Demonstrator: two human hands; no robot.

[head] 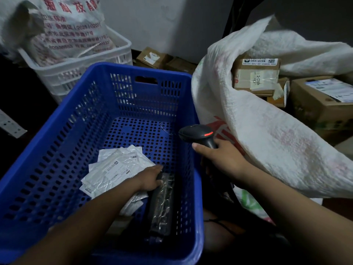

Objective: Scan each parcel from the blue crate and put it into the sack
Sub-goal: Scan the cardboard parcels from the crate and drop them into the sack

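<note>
Perforated blue plastic crate (57,142), glossy crinkled plastic mailers (114,169), coarse woven sack (267,131), matt cardboard boxes (256,75).

This is a parcel-sorting storeroom, dim and plain. Taped cardboard boxes (256,73) with printed shipping labels are piled on the floor at the far right, and more lie against the bare white wall (162,22) at the far middle. A big white woven sack (267,140) gapes open on the right, and a printed sack (70,29) stands in a white plastic crate (76,71) at the far left. In the near blue crate (57,140) lie white mailer bags (114,169) with address labels and a black wrapped parcel (162,207). The right hand (223,157) holds a black barcode scanner (198,133) with its red light on
</note>
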